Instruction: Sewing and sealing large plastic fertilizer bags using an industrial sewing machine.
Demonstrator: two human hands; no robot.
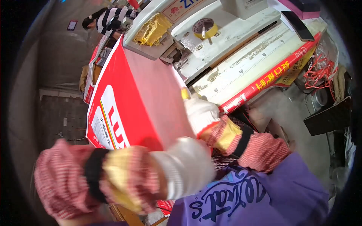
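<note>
A large red and white printed sack (141, 94) stretches up from in front of me, its top end at the head of a white sewing machine (196, 45). My right hand (200, 112), in a white glove with a yellow fingertip, is closed at the sack's right edge, beside the machine bed; part of its fingers is hidden. Nearer to me, my left hand (186, 165), also white-gloved, is over the sack's lower end. Motion smears it and its fingers cannot be made out. Red checked sleeve covers with yellow and black bands wrap both forearms.
A yellow tape roll (204, 28) lies on the machine. A dark phone (298, 25) rests at the worktop's far right, above a red-edged strip (271, 73). Red string (320, 72) is heaped at the right. Another person (113, 20) in stripes bends over at the far left.
</note>
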